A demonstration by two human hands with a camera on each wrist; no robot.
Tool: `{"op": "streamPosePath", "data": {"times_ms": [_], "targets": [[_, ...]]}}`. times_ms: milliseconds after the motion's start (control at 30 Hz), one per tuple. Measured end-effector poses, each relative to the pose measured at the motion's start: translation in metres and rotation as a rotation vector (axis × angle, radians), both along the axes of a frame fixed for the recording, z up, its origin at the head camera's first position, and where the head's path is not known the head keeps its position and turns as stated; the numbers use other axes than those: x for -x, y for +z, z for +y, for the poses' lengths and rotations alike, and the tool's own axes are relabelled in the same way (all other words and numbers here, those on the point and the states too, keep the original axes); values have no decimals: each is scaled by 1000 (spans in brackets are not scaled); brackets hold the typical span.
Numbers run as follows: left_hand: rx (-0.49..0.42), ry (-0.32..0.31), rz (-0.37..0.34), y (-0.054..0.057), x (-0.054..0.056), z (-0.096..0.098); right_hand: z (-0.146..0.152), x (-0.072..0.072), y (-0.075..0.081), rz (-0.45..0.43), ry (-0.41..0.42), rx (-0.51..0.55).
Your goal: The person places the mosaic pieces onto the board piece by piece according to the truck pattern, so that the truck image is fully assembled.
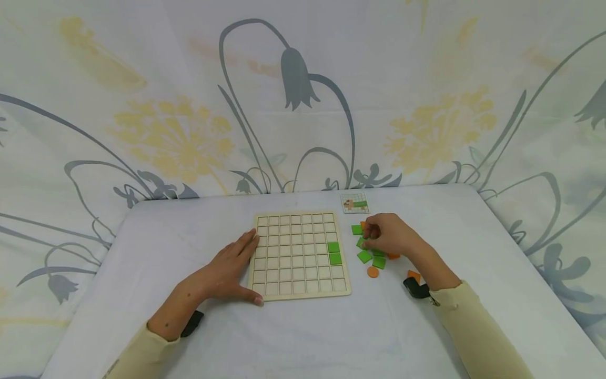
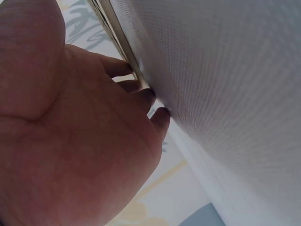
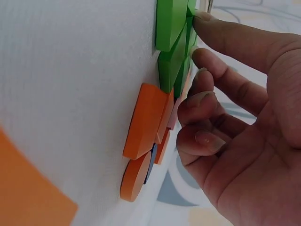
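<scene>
A pale wooden board (image 1: 303, 298) with a square grid lies on the table. Two green square tiles (image 1: 334, 253) sit one above the other in its rightmost column. Along the board's left edge rests my left hand (image 1: 227, 271), fingers extended and thumb at the lower left corner. My right hand (image 1: 390, 234) is over the loose pieces right of the board. Its thumb and index finger pinch at a green square tile (image 1: 361, 242); the other fingers curl in, holding nothing. The right wrist view shows the thumb (image 3: 225, 35) touching green; the exact grip is partly hidden.
Other loose green tiles (image 1: 364, 256), an orange disc (image 1: 373, 272) and an orange piece (image 1: 414, 275) lie around the right hand. Behind them is a small picture card (image 1: 355, 203) with a gridded pattern. A floral cloth (image 1: 189, 105) hangs behind the white-covered table (image 1: 303, 347).
</scene>
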State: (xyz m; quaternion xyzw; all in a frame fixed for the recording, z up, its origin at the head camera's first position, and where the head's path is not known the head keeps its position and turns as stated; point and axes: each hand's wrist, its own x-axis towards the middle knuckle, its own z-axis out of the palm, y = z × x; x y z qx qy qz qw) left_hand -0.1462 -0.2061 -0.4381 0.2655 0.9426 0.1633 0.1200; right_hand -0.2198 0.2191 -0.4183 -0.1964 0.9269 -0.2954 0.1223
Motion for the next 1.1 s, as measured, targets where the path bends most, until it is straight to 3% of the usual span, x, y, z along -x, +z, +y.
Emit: {"op": "streamPosePath", "data": {"times_ms": [400, 767, 1100], "targets": [[-12, -8, 5, 2, -2, 0, -13, -2, -4, 54, 94, -28], [-12, 1, -18, 3, -1, 1, -29, -9, 0, 65, 104, 109], [-16, 2, -34, 3, -1, 2, -69, -19, 2, 31, 180, 173]]}}
